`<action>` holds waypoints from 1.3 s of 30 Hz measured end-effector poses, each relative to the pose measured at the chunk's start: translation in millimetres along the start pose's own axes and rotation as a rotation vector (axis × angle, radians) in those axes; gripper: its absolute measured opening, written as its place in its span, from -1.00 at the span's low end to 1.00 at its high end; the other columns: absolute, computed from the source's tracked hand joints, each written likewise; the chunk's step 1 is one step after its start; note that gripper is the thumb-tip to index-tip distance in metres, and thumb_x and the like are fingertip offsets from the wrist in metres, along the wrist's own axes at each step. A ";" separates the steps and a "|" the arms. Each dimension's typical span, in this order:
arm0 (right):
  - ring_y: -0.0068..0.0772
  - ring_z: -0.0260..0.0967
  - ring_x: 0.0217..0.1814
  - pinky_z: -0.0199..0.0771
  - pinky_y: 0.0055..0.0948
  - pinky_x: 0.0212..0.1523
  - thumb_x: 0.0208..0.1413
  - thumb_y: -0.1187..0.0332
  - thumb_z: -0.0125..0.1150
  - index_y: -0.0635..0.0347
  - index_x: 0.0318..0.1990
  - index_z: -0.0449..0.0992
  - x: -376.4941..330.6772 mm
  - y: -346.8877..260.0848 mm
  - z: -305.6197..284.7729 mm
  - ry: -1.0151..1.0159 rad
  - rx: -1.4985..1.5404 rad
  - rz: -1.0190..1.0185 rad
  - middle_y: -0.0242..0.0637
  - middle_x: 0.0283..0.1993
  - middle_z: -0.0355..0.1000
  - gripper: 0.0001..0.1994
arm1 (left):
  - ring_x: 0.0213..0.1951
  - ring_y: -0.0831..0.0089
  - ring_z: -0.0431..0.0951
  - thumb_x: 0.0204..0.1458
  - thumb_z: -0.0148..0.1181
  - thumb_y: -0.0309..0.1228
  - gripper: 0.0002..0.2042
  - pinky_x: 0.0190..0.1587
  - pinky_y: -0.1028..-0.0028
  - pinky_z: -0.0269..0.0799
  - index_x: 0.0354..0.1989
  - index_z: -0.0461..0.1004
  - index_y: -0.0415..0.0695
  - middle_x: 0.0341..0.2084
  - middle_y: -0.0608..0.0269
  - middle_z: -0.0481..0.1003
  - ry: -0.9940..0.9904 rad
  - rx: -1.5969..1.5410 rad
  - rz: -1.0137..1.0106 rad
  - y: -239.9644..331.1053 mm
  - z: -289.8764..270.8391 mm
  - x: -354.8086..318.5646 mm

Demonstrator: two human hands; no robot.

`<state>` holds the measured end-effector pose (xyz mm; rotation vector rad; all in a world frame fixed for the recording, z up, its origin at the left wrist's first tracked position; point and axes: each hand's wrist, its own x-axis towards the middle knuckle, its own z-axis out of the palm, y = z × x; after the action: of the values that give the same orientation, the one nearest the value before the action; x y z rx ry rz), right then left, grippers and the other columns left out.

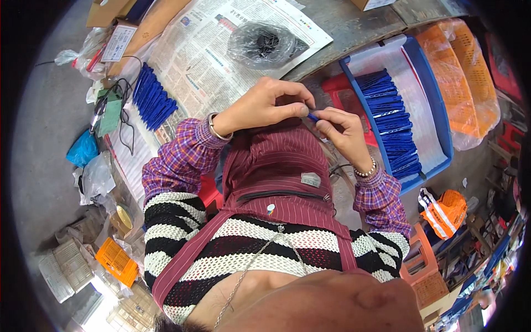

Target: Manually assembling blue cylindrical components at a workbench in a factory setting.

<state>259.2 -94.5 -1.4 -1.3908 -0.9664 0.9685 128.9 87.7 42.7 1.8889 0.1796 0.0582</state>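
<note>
Left hand: the left hand (265, 108) is up in front of the chest, thumb and forefinger pinched narrow on one end of a small blue piece (313, 117).
Right hand: the right hand (344, 131) meets it from the other side, fingers (326, 124) closed tight on the same piece, so both hands grip it together.
Blue piece: it sits between the 2 sets of fingertips, above the dark red apron (276, 166), and only a short bit of it shows; its full shape is hidden.
Step in hand: this looks like close fingertip work on 1 piece, a fitting or pressing together, judging by how the 2 pinches meet.
Supply on the right: a blue tray (428, 83) holds a long row of blue pieces (394, 122) stacked on edge, just beside the right wrist.
Row on the left: a second row of blue pieces (152, 97) lies on the newspaper (221, 50) spread over the desk (354, 25).
Also here: a clear bag of dark parts (261, 44) rests on the newspaper, well apart from the hands, and an orange crate (470, 72) stands beyond the tray.
Next move calls for: a steady pinch from both hands, I judge, and a free place in 1 of the rows for the piece.
</note>
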 end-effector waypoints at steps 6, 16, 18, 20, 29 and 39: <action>-0.60 0.40 -0.31 0.36 -0.63 -0.28 0.10 0.52 0.14 0.39 -0.19 0.54 2.3 2.6 -5.6 -0.050 0.197 0.085 -0.33 -0.34 0.47 -0.84 | -0.46 0.58 0.52 0.01 0.20 -0.44 -0.84 -0.40 0.56 0.40 -0.24 0.55 -0.19 -0.49 0.27 0.56 0.040 0.132 0.057 6.9 -8.2 6.1; -0.50 0.43 -0.39 0.36 -0.54 -0.36 -0.01 0.47 0.25 0.25 -0.32 0.61 21.1 42.4 -51.3 0.151 -0.353 -0.149 -0.26 -0.41 0.50 -0.89 | -0.46 0.54 0.50 -0.01 0.21 -0.54 -0.86 -0.44 0.57 0.38 -0.24 0.57 -0.16 -0.39 0.26 0.56 0.355 0.661 0.078 -38.2 -93.6 6.5; -0.30 0.47 -0.36 0.40 -0.46 -0.34 -0.02 0.45 0.25 0.19 -0.32 0.60 27.7 56.1 -68.7 0.204 -0.515 -0.131 -0.24 -0.38 0.51 -0.90 | -0.37 0.28 0.52 -0.12 0.26 -0.52 -0.80 -0.29 0.41 0.43 -0.26 0.56 -0.16 -0.40 0.19 0.52 0.348 0.807 0.117 -52.2 -92.8 1.9; -0.17 0.49 -0.28 0.45 -0.36 -0.29 -0.04 0.44 0.24 0.14 -0.31 0.60 37.7 75.0 -89.7 0.234 -0.709 -0.161 -0.23 -0.32 0.52 -0.89 | -0.24 0.19 0.48 -0.14 0.25 -0.53 -0.74 -0.18 0.33 0.42 -0.20 0.55 -0.14 -0.35 0.19 0.48 0.339 0.829 0.081 -53.3 -86.7 0.0; -0.07 0.46 -0.24 0.47 -0.13 -0.30 -0.04 0.39 0.18 0.06 -0.23 0.53 63.0 119.1 -155.7 0.018 -1.272 -0.052 -0.27 -0.22 0.42 -0.82 | -0.27 0.19 0.47 -0.12 0.25 -0.54 -0.76 -0.24 0.34 0.42 -0.21 0.52 -0.16 -0.33 0.19 0.44 0.369 0.966 0.186 -49.7 -71.2 17.1; -0.03 0.45 -0.25 0.46 -0.15 -0.32 -0.06 0.38 0.22 0.10 -0.26 0.47 59.7 113.4 -152.7 0.110 -1.257 -0.099 -0.26 -0.20 0.40 -0.83 | -0.40 0.27 0.51 -0.08 0.21 -0.56 -0.88 -0.34 0.43 0.43 -0.33 0.50 -0.22 -0.42 0.19 0.47 0.381 0.886 0.238 -51.5 -76.3 23.2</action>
<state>425.6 -91.6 -111.1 -2.3252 -1.6438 0.0984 136.9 178.8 17.3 2.7644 0.2650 0.5846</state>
